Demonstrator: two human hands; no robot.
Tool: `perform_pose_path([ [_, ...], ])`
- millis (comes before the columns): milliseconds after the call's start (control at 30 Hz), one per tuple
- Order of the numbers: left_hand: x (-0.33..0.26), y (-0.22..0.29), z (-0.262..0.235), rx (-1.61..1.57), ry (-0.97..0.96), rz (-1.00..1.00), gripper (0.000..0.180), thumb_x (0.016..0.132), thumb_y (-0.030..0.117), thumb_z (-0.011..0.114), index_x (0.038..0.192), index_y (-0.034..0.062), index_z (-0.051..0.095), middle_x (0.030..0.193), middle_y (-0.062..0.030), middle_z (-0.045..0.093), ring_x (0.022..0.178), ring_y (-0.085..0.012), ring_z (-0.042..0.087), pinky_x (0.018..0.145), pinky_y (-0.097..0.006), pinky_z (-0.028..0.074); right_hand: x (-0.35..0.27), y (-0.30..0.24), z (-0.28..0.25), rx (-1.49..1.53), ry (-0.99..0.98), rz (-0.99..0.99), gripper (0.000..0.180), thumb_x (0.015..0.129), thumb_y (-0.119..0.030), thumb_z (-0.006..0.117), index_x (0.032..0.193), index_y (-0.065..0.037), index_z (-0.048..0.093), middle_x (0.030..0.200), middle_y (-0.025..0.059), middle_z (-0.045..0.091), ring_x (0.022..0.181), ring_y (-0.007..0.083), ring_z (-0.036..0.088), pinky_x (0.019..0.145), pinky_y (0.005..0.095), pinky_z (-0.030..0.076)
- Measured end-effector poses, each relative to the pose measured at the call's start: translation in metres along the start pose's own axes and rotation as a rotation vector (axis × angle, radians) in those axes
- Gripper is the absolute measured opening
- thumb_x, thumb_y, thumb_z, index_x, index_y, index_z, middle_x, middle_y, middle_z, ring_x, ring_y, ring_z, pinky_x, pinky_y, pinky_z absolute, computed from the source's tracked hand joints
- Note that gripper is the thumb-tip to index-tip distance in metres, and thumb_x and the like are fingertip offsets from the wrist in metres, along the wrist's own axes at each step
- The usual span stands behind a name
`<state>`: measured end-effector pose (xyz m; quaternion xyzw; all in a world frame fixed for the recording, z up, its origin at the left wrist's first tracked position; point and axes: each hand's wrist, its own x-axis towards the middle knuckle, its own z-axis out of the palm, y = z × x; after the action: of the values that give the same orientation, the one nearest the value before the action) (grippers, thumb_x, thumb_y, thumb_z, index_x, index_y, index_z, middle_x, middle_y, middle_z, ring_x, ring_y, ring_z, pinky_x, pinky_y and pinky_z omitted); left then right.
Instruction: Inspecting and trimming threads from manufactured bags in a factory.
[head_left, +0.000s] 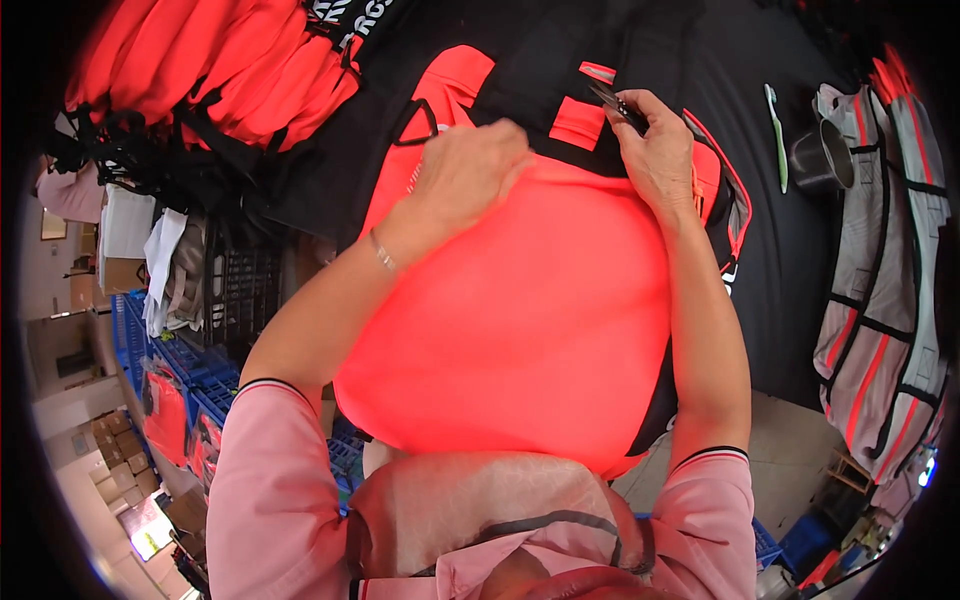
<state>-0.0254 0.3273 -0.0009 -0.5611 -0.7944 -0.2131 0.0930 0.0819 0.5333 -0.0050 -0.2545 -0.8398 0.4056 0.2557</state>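
Note:
A large neon coral-and-black sewn fabric piece (520,300) lies over the black work surface and hangs toward my lap. My left hand (470,170) is closed at its upper left edge, fingers curled and pinching the coral cloth. Beside that hand a black triangular ring (417,122) sits on a coral strap. My right hand (655,150) grips dark thread snips (618,108), their tips pointing up and left. Just below the snips is a small coral patch (578,123) on the black part. Whether loose threads are there is too small to tell.
Coral pieces with black straps (220,70) are heaped at far left. A white-and-green toothbrush (777,138) and a metal cup (822,158) lie at right, near grey striped fabric strips (868,250). A black crate (240,295) and blue crates (190,365) stand at left.

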Motion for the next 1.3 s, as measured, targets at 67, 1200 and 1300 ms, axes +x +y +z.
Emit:
perform_pose_path([
  [67,-0.013,0.005,-0.003,-0.043,0.072,0.092,0.009,0.087,0.019,0.069,0.086,0.0095,0.070,0.079,-0.0028,0.065,0.066,-0.0215,0.064,0.054,-0.034,0.048,0.000,0.002,0.000,0.006,-0.025,-0.010,0.021,0.084,-0.017,0.069,0.102,-0.006,0.068,0.086,0.0113,0.072,0.079,0.0265,0.070,0.073,0.0352,0.052],
  [1200,0.021,-0.013,0.018,-0.301,0.070,-0.192,0.004,0.094,0.003,0.053,0.097,0.0019,0.051,0.090,-0.0112,0.056,0.073,-0.0239,0.063,0.064,-0.035,0.048,-0.009,-0.004,0.002,-0.174,-0.101,-0.085,0.049,0.088,-0.044,0.068,0.114,-0.004,0.058,0.101,0.0145,0.069,0.090,0.0305,0.067,0.078,0.0398,0.052],
  [1300,0.020,-0.005,0.011,-0.524,0.080,-0.296,0.008,0.090,0.001,0.059,0.097,-0.0004,0.056,0.091,-0.0107,0.057,0.073,-0.0204,0.065,0.067,-0.031,0.051,-0.007,-0.004,0.002,-0.124,-0.107,-0.039,0.050,0.089,-0.045,0.067,0.113,-0.003,0.058,0.100,0.0154,0.069,0.089,0.0303,0.068,0.078,0.0392,0.052],
])
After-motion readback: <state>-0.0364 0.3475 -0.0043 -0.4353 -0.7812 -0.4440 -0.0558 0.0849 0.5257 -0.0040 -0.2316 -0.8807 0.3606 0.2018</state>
